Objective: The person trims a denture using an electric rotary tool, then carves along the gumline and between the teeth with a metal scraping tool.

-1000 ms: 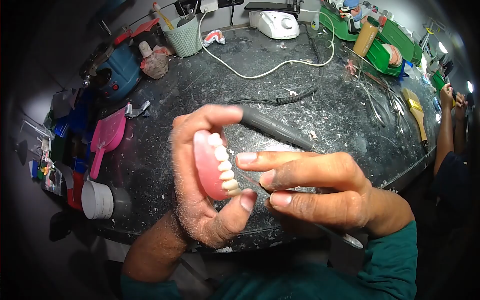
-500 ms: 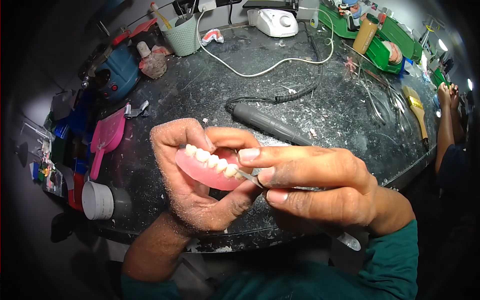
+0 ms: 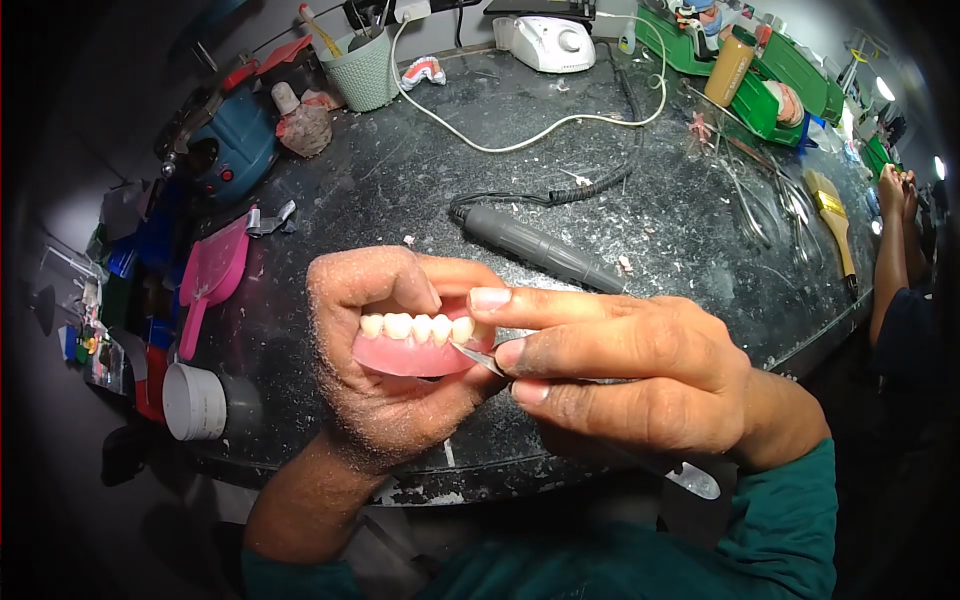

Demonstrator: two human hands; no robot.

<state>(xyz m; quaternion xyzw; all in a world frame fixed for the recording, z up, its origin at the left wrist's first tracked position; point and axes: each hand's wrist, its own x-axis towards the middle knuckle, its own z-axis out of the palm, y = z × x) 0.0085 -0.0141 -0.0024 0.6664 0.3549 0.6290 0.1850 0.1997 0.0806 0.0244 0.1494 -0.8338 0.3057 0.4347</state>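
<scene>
My left hand (image 3: 370, 350), dusted with fine powder, is closed round a pink denture (image 3: 415, 357) whose row of pale teeth faces up and toward the camera. Between the thumb and fingers of my right hand (image 3: 630, 365) is a thin metal carving tool (image 3: 694, 481). Its pointed tip touches or nearly touches the pink base just below the teeth at the right end. The tool's middle is hidden under my right hand, and its rounded far end shows below the wrist. A black handpiece (image 3: 540, 250) lies on the worktop beyond my hands.
On the dusty dark worktop (image 3: 330, 215) are a pink dustpan (image 3: 217, 265), a white tub (image 3: 195, 401), a mesh cup (image 3: 364, 75), a white control unit (image 3: 553, 45), a brush (image 3: 832, 220), metal tools and green bins (image 3: 775, 110). Another person's hands (image 3: 897, 190) are at far right.
My left hand has turned the denture from nearly upright to roughly level, teeth up. My right hand has shifted slightly left, bringing the tool tip to the pink base by the teeth.
</scene>
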